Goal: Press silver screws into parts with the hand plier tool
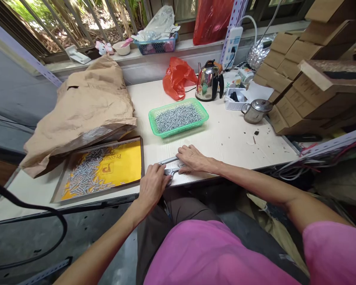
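Note:
At the near edge of the white table (231, 134), my left hand (152, 184) is curled round a small grey metal tool (169, 171). My right hand (192, 158) lies palm down just beyond it, fingers pressed on a thin metal strip (167, 160). A green plastic basket (178, 117) full of small silvery metal pieces stands a little farther back. To the left lies a shallow box lid (103, 168) with a yellow inside, holding several more of the same silvery pieces.
A crumpled brown paper sack (83, 107) covers the table's left side. Behind the basket are a red plastic bag (178, 81), a steel kettle (209, 81) and a small metal pot (256, 111). Stacked cardboard boxes (308, 75) fill the right. A black cable (32, 209) loops at lower left.

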`<state>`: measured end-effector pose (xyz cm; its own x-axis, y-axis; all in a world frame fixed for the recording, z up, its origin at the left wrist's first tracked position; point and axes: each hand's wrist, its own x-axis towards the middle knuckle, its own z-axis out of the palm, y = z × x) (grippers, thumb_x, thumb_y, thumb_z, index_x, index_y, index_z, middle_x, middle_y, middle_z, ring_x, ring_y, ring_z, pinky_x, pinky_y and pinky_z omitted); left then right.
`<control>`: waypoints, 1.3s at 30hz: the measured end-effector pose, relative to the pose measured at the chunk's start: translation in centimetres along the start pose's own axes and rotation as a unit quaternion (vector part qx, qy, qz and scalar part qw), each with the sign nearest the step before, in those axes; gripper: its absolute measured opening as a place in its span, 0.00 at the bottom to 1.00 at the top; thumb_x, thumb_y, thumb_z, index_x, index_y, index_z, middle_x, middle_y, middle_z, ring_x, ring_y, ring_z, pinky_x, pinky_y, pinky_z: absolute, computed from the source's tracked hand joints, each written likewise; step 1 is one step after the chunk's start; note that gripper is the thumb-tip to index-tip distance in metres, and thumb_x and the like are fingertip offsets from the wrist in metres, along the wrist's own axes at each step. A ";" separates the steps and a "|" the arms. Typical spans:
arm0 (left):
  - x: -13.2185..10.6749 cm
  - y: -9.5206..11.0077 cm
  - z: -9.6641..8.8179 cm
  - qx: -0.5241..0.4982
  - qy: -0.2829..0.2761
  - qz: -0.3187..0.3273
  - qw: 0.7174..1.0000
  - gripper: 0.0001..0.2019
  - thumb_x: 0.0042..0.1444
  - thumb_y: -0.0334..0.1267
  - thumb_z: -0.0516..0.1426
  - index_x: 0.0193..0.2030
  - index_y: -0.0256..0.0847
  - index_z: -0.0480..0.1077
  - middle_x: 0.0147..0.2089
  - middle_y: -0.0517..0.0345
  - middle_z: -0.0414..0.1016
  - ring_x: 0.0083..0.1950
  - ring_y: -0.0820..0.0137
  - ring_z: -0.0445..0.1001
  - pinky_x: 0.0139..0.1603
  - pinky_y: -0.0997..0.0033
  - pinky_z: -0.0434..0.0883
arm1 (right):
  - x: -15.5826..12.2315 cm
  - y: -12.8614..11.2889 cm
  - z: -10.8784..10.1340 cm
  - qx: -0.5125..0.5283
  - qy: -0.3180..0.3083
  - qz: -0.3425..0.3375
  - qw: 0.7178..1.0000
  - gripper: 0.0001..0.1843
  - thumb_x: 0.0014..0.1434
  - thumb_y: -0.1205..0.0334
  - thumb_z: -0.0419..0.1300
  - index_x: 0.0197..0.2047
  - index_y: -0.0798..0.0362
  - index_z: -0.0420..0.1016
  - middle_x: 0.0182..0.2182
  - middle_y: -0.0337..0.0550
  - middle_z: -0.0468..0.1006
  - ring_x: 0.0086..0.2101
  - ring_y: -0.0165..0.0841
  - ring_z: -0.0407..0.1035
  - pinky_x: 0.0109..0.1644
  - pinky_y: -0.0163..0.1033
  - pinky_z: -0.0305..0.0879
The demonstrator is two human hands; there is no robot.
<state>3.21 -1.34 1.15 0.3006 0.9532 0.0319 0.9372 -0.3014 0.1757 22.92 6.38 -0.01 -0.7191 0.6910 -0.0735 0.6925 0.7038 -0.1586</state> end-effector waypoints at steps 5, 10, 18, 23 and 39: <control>3.7 -0.2 1.6 0.014 -0.039 0.140 0.989 0.28 0.56 0.41 0.59 0.61 0.32 0.60 0.61 0.39 0.65 0.60 0.54 0.63 0.59 0.56 0.63 | -0.1 0.2 -0.1 -0.002 -0.014 0.003 1.000 0.29 0.53 0.45 0.65 0.47 0.61 0.71 0.45 0.54 0.70 0.47 0.44 0.62 0.46 0.45 0.58; 5.7 -0.5 1.6 0.014 -0.078 0.144 0.986 0.28 0.55 0.44 0.59 0.60 0.32 0.61 0.50 0.42 0.70 0.51 0.55 0.67 0.51 0.56 0.67 | -0.8 0.0 -1.0 0.017 -0.041 0.051 0.998 0.31 0.52 0.45 0.66 0.50 0.60 0.70 0.47 0.55 0.70 0.48 0.45 0.63 0.44 0.43 0.60; 5.7 -0.2 1.5 0.001 -0.096 0.136 0.986 0.13 0.59 0.45 0.56 0.47 0.40 0.71 0.41 0.51 0.71 0.46 0.60 0.66 0.41 0.64 0.66 | -1.8 -2.1 0.5 -0.012 0.008 0.071 0.997 0.13 0.64 0.57 0.57 0.43 0.60 0.74 0.42 0.53 0.73 0.45 0.41 0.64 0.45 0.43 0.56; 5.9 -0.4 2.1 -0.027 -0.087 0.127 0.988 0.16 0.62 0.49 0.52 0.41 0.40 0.75 0.38 0.51 0.72 0.43 0.62 0.66 0.39 0.66 0.64 | -1.7 -1.7 1.7 0.001 0.016 0.064 0.998 0.12 0.67 0.63 0.51 0.41 0.58 0.74 0.37 0.50 0.74 0.40 0.37 0.66 0.41 0.40 0.54; -1.1 2.8 5.0 -0.115 0.018 0.153 0.981 0.18 0.64 0.39 0.51 0.60 0.41 0.64 0.63 0.48 0.66 0.68 0.56 0.57 0.66 0.48 0.57 | -0.9 2.2 0.8 0.000 0.044 0.084 0.996 0.12 0.65 0.58 0.55 0.40 0.56 0.77 0.40 0.48 0.75 0.42 0.36 0.64 0.45 0.40 0.51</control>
<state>6.41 -3.36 -3.32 0.5505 0.8208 0.1523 0.7388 -0.5639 0.3691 25.04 7.24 -1.13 -0.5860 0.8102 -0.0127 0.8022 0.5778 -0.1508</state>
